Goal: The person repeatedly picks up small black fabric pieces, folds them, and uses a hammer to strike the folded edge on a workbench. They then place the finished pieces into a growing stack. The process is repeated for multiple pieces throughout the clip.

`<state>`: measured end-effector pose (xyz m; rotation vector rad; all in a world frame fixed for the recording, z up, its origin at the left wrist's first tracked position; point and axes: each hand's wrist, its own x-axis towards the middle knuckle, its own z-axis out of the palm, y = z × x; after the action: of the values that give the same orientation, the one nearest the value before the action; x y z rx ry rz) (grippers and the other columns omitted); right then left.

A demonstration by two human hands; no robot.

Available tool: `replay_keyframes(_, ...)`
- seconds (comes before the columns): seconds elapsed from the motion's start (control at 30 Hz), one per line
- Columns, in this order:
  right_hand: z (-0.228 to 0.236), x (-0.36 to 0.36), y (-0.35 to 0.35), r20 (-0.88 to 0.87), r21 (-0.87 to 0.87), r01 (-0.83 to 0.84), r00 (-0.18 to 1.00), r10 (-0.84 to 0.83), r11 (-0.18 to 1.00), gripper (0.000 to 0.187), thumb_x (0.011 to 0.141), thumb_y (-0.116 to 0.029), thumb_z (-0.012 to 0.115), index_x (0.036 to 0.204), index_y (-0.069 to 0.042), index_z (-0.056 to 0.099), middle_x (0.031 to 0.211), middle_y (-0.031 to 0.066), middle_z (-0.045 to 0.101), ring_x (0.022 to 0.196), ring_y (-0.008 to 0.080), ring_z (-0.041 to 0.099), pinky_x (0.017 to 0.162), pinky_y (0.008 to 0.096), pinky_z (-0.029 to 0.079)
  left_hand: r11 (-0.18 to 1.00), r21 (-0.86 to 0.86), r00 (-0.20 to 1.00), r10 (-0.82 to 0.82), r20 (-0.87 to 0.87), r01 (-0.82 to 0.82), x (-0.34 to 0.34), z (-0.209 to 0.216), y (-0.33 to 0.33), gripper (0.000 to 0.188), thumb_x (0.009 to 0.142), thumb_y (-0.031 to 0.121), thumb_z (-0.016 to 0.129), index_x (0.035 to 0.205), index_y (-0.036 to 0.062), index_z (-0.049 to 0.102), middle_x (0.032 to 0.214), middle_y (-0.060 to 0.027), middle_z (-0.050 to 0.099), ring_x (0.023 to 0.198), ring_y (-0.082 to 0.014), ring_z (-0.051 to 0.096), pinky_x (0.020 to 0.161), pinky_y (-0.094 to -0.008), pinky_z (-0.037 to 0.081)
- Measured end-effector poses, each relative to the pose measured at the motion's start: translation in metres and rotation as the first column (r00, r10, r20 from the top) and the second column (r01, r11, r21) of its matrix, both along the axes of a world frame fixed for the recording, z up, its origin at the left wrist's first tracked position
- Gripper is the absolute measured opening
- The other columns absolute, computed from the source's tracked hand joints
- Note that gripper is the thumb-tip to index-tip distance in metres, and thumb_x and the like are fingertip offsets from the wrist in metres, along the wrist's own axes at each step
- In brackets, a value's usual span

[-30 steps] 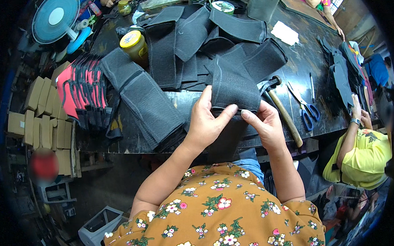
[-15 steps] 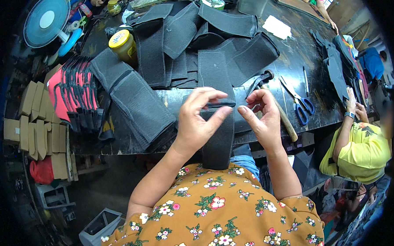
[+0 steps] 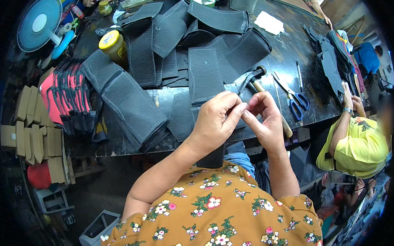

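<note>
My left hand [image 3: 218, 118] and my right hand [image 3: 266, 121] meet fingertip to fingertip above the table's front edge. Each is closed in a pinch; whatever lies between the fingers is too small or hidden to make out. Beneath my left hand a long black fabric strip [image 3: 203, 72] runs over the edge towards me, partly covered by the hand. A hammer [image 3: 257, 85] lies just beyond my right hand, its wooden handle partly hidden by it. Blue-handled scissors [image 3: 294, 101] rest to the right of the hammer.
Black fabric pieces [image 3: 166, 31] are heaped across the table [image 3: 292, 52]. On the left stand a yellow-lidded jar [image 3: 114, 47], pink-and-black stacked pieces [image 3: 68, 97] and a blue fan [image 3: 39, 24]. A co-worker in yellow [image 3: 358, 145] handles black pieces at the right.
My hands have come together: the fingers, loosely curved and apart before, now pinch and touch at the tips. The whole view has shifted slightly, so the table's things appear further left.
</note>
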<state>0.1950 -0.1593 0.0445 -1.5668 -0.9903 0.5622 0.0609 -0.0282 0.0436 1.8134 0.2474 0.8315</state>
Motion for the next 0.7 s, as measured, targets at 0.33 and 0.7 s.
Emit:
replay_keyframes(0.33,0.002,0.031,-0.028,-0.166,0.073,0.062,0.985,-0.049,0.995,0.035,0.091,-0.008,0.085,0.115,-0.007,0.061,0.102,-0.0017,0.061,0.094,0.0079,0.060,0.086,0.0245,0.049,0.983,-0.124,0.970,-0.158,-0.185,0.136,0.009,-0.008,-0.016,0.032,0.106,0.021,0.064,0.083,0.0001,0.062,0.074,-0.0136,0.056,0.069,-0.0252,0.057,0.065,-0.0420,0.047)
replay_keyframes(0.7,-0.065,0.073,-0.052,0.816,-0.284,0.484,0.575,-0.057,0.828,0.037,0.093,-0.014,0.078,0.125,-0.001,0.065,0.114,0.0187,0.065,0.109,0.0408,0.065,0.092,0.0489,0.054,0.981,0.056,0.931,0.192,-0.311,-0.184,-0.046,0.001,0.027,0.041,0.099,0.014,0.073,0.135,0.0038,0.057,0.084,-0.0145,0.071,0.077,-0.0277,0.075,0.070,-0.0401,0.059)
